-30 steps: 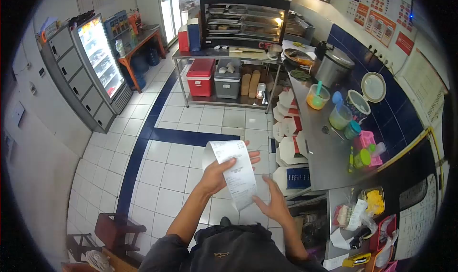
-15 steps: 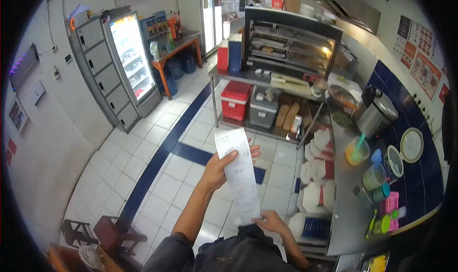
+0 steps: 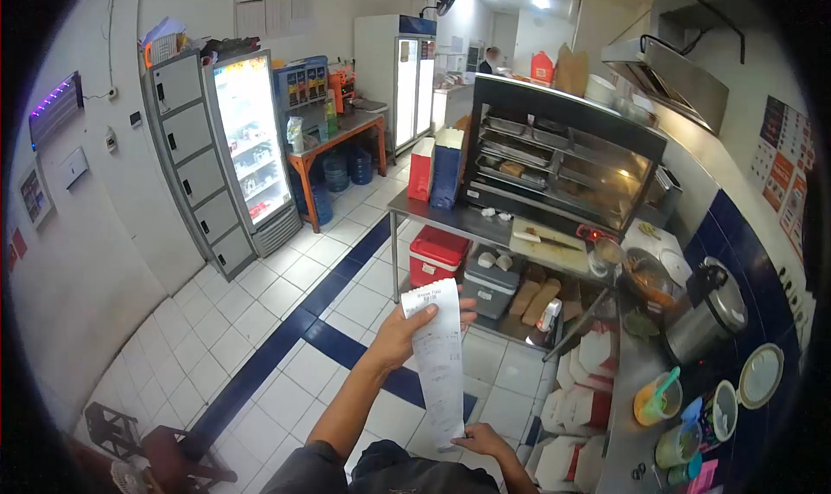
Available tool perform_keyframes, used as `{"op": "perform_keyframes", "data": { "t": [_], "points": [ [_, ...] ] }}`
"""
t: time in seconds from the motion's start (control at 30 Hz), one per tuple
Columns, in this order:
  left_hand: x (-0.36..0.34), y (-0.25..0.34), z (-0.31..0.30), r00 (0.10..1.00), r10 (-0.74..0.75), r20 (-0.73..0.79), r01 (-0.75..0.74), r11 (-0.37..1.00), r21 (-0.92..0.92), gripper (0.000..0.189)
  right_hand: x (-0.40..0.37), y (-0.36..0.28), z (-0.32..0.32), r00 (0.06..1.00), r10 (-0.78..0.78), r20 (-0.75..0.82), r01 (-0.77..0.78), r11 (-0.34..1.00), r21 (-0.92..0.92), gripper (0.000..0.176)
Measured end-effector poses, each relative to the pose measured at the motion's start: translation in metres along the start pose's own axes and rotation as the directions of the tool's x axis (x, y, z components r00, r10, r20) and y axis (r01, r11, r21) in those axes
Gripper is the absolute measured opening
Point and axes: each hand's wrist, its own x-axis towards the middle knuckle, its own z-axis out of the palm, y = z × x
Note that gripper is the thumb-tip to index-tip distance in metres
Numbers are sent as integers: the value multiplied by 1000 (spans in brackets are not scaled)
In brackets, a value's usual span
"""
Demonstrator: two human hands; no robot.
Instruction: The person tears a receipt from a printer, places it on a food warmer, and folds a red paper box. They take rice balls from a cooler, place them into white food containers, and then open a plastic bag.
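A long white paper receipt point(image 3: 439, 364) with printed lines hangs in front of me, stretched between both hands. Its upper end is gripped by my left hand point(image 3: 405, 329), thumb on the front and fingers behind. At the lower end, my right hand point(image 3: 481, 440) pinches the bottom edge between thumb and fingers. The tiled floor point(image 3: 338, 373) shows behind the paper.
A steel counter point(image 3: 636, 381) on the right holds tubs and a steel pot point(image 3: 705, 312). Ahead stands a worktable with a food display cabinet point(image 3: 563, 161), a red cooler point(image 3: 437, 256) below. Lockers point(image 3: 192, 161), a lit fridge point(image 3: 251, 139) and stools point(image 3: 177, 459) are left. A person point(image 3: 491, 59) is far back.
My view has tilted up, bringing more of the back of the room into sight. The receipt stays in both hands and sits slightly lower in view.
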Motion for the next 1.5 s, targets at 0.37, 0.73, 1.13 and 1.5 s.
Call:
{"op": "perform_keyframes", "data": {
  "t": [0.37,0.73,1.13,1.5],
  "points": [
    [149,15,-169,996,-5,86,14,995,-99,60,221,33,-29,924,294,246,-286,956,-67,35],
    [279,23,-299,988,-108,114,129,972,-198,54,403,-123,-113,991,101,-82,-38,826,562,29],
    [455,-66,-400,928,-365,-74,354,926,-134,49,512,-13,-190,987,147,-59,-64,710,701,33],
    [634,-261,-407,790,-600,-130,584,670,458,27,540,89,-243,797,503,-335,-12,568,823,22]
  ]
}}
